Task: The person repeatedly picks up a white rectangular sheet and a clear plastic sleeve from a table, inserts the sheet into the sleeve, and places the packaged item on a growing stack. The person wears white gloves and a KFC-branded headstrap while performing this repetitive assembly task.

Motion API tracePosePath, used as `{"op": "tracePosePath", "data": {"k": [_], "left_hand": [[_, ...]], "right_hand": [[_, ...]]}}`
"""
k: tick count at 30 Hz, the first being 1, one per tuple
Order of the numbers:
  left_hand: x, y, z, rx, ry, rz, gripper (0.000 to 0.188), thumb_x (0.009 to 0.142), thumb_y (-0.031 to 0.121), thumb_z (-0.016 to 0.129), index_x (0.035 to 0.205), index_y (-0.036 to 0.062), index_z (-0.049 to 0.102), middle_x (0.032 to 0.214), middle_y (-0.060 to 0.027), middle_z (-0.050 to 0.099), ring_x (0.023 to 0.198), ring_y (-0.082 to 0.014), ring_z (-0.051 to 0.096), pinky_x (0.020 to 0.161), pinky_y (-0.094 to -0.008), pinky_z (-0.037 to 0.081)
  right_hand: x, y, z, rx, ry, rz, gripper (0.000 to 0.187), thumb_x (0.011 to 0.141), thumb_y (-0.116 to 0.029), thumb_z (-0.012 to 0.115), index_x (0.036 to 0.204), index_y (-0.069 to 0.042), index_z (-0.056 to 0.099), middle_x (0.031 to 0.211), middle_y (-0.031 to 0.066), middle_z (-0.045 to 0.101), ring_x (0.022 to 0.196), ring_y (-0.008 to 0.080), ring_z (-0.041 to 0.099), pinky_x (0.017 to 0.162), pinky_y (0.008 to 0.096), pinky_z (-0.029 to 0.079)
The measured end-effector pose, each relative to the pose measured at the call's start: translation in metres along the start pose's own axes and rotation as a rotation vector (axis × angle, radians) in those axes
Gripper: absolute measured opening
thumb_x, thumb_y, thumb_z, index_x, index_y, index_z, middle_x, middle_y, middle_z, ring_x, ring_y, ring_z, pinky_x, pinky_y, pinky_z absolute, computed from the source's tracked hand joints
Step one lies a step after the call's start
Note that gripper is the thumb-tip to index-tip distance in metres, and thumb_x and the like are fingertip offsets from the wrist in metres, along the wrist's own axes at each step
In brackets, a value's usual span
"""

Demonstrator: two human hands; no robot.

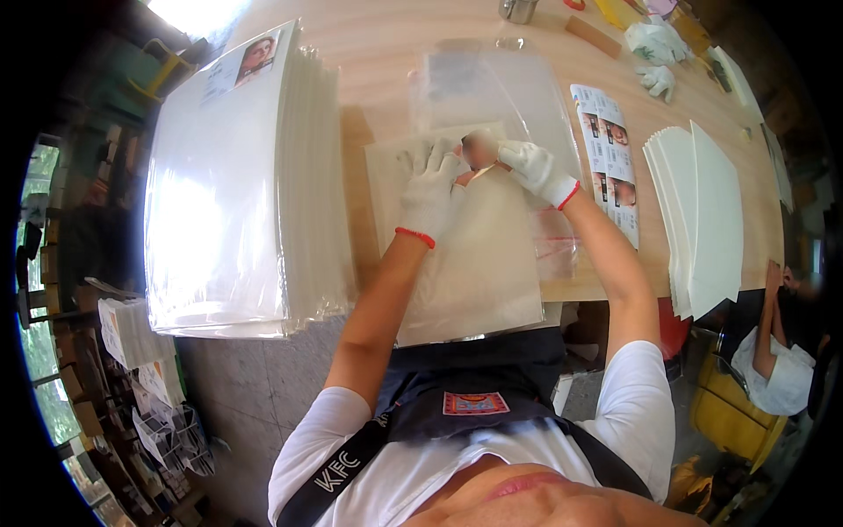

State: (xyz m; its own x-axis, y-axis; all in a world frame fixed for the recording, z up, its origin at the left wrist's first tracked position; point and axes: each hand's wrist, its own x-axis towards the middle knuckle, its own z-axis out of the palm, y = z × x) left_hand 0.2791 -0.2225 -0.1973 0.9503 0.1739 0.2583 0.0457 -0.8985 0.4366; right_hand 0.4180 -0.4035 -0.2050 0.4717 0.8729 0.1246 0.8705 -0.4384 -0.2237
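My left hand (428, 191), in a white knit glove with a red cuff, lies with fingers spread on a pale sheet in a clear plastic sleeve (470, 272). Its thumb and index finger are next to a small picture label (479, 151) at the sheet's far edge. My right hand (537, 172), gloved alike, has its fingers closed on the label's right side. Part of the label is hidden by the fingers. Beyond the sheet, more clear plastic sleeves (496, 83) lie flat on the wooden table (378, 61).
A tall stack of sleeved sheets (224, 193) stands at the left, a picture label on top. To the right are a strip of printed labels (608, 158) and a stack of white sheets (707, 220). A loose glove (655, 82) and a metal cup (518, 10) lie farther back.
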Motion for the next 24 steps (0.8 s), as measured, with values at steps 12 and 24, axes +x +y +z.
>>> {"op": "tracePosePath", "data": {"k": [12, 24], "left_hand": [[-0.002, 0.013, -0.017, 0.0, -0.178, -0.332, 0.067, 0.084, 0.045, 0.055, 0.141, 0.0168, 0.033, 0.143, -0.0141, 0.033, 0.131, -0.038, 0.027, 0.103, -0.0466, 0.031], [-0.27, -0.029, -0.027, -0.749, 0.151, -0.694, 0.056, 0.079, 0.016, 0.068, 0.127, 0.0, 0.045, 0.124, -0.0197, 0.051, 0.115, -0.0266, 0.048, 0.095, -0.0355, 0.039]], "right_hand": [[-0.062, -0.032, -0.037, -0.228, 0.23, -0.189, 0.027, 0.078, -0.025, 0.063, 0.102, -0.012, 0.061, 0.123, 0.0107, 0.052, 0.114, 0.0296, 0.047, 0.094, 0.0431, 0.039], [-0.238, -0.149, -0.016, 0.504, -0.205, 0.807, 0.047, 0.088, -0.051, 0.045, 0.08, -0.006, 0.057, 0.065, 0.0156, 0.062, 0.055, 0.0295, 0.062, 0.052, 0.0422, 0.046]]}}
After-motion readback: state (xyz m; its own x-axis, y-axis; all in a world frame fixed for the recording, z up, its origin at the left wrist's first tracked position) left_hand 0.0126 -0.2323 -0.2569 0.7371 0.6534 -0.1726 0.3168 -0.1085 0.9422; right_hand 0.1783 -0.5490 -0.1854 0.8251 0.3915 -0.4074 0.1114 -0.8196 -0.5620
